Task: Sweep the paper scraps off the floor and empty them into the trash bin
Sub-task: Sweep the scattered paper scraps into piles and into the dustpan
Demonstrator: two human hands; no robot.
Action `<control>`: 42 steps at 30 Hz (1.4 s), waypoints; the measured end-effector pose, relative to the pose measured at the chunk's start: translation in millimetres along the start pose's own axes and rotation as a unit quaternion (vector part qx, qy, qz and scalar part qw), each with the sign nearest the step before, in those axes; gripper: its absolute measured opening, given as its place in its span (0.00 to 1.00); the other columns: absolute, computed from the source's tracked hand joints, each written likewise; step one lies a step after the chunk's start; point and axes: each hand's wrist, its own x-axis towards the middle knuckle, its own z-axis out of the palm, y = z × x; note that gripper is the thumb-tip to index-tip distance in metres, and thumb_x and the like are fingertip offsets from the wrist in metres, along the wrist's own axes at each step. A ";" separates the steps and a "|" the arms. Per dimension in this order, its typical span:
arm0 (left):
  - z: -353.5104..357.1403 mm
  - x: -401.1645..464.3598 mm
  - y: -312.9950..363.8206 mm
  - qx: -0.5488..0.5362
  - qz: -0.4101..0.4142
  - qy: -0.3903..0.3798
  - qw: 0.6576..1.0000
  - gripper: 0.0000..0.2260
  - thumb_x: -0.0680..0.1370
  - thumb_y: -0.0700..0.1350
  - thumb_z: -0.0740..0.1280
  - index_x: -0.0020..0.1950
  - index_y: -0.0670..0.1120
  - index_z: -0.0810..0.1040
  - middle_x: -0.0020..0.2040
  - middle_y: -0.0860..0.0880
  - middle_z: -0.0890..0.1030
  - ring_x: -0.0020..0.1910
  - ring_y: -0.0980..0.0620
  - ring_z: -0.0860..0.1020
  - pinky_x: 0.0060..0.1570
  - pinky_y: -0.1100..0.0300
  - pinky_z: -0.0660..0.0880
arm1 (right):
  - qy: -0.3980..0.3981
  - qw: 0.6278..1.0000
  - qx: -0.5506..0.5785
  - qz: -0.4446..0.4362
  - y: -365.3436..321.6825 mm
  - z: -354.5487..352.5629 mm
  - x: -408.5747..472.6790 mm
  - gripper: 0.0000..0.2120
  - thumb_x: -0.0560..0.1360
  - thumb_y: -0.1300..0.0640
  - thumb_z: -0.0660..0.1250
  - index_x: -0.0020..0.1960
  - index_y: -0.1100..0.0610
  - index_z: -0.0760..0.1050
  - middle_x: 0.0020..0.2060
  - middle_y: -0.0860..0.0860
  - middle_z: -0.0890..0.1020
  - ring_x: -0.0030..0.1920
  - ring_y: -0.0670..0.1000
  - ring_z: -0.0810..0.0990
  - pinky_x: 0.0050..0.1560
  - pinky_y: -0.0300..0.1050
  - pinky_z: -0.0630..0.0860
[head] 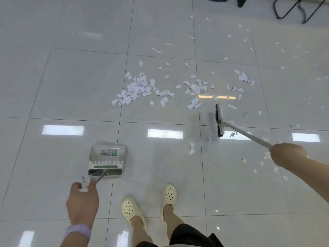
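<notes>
White paper scraps [137, 89] lie heaped in a pile on the pale tiled floor, with more scattered to the right and far right. A white dustpan [106, 157] stands on the floor at lower left, and my left hand [82, 202] holds the top of its handle. My right hand [286, 155] grips the white pole of a broom. The broom's black-bristled head [219, 121] is just right of the scraps, near the floor. No trash bin is in view.
Black chair or table legs and cables [288, 8] stand at the top right. My feet in cream clogs [149, 205] are at the bottom centre. A few stray scraps [191, 148] lie between the dustpan and the broom.
</notes>
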 end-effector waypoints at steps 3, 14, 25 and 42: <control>20.6 -28.0 7.5 -0.010 0.002 0.008 1.000 0.15 0.81 0.57 0.64 0.50 0.45 0.71 0.41 0.42 0.78 0.43 0.39 0.74 0.45 0.51 0.70 | 0.004 0.999 -0.012 -0.041 31.1 11.3 -27.9 0.12 0.85 0.49 0.50 0.51 0.49 0.71 0.37 0.42 0.73 0.36 0.45 0.76 0.38 0.40 0.72; 94.0 -42.8 43.6 -0.006 0.029 -0.028 0.999 0.15 0.81 0.54 0.66 0.47 0.41 0.76 0.39 0.45 0.77 0.42 0.40 0.76 0.44 0.54 0.70 | -0.127 0.975 -0.072 -0.166 -32.2 78.6 -29.3 0.15 0.83 0.52 0.56 0.65 0.51 0.76 0.53 0.47 0.80 0.54 0.50 0.81 0.50 0.43 0.79; 88.5 -39.6 36.5 -0.012 -0.039 0.012 0.999 0.19 0.79 0.59 0.66 0.42 0.43 0.76 0.38 0.41 0.78 0.41 0.37 0.77 0.45 0.50 0.74 | -0.188 0.979 0.051 0.059 33.2 78.7 30.4 0.19 0.80 0.61 0.54 0.68 0.55 0.74 0.43 0.49 0.76 0.47 0.54 0.76 0.45 0.45 0.72; -21.2 114.9 128.6 -0.121 -0.017 0.091 0.988 0.17 0.80 0.55 0.66 0.49 0.41 0.76 0.46 0.42 0.79 0.45 0.40 0.75 0.49 0.51 0.71 | -0.043 0.956 0.190 -0.218 -270.7 -159.7 -26.7 0.12 0.79 0.59 0.60 0.61 0.55 0.74 0.44 0.49 0.73 0.47 0.53 0.77 0.44 0.44 0.72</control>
